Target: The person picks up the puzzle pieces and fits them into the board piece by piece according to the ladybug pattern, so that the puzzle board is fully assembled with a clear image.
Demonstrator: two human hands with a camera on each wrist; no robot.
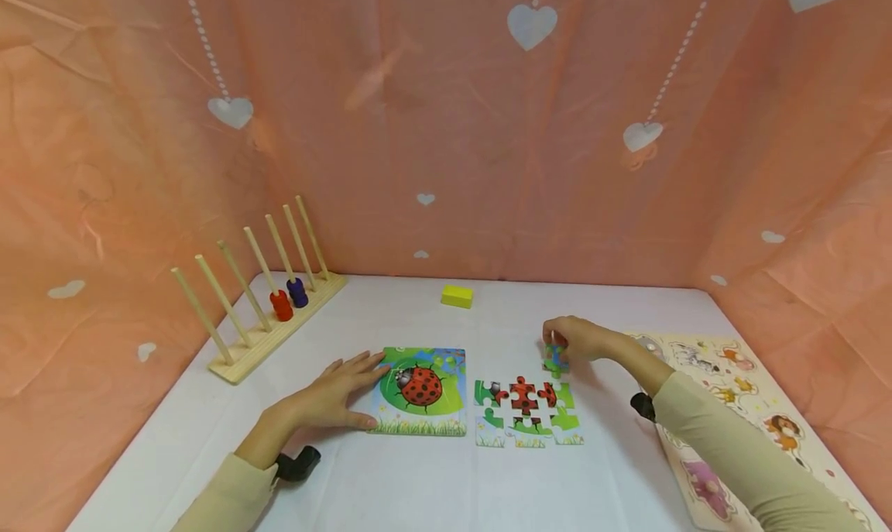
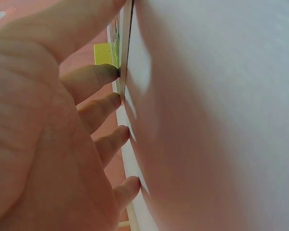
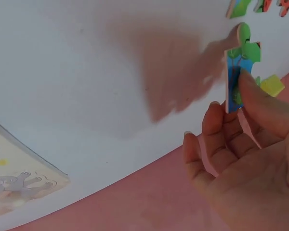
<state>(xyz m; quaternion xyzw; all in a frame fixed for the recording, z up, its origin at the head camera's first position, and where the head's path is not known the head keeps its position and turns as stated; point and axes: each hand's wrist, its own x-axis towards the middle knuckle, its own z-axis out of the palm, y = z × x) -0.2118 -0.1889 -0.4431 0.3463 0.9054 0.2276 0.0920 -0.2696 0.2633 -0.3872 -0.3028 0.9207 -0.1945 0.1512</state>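
Note:
My right hand point(image 1: 577, 338) pinches a blue and green puzzle piece point(image 3: 243, 62) between thumb and fingers, just above the table. Below it in the head view lie several ladybug puzzle pieces point(image 1: 524, 397), partly joined, with gaps along the left and middle. To their left is a square ladybug picture board point(image 1: 446, 392), flat on the table. My left hand point(image 1: 334, 392) rests at that board's left edge, fingers spread and straight. In the left wrist view its fingertips point(image 2: 111, 73) touch the board's edge and the table.
A wooden peg stand point(image 1: 279, 332) with red rings point(image 1: 281, 306) and purple rings point(image 1: 297, 293) stands at the left. A yellow block point(image 1: 457, 296) sits at the back. An animal puzzle board point(image 1: 749, 431) lies at the right, under my right forearm in the head view.

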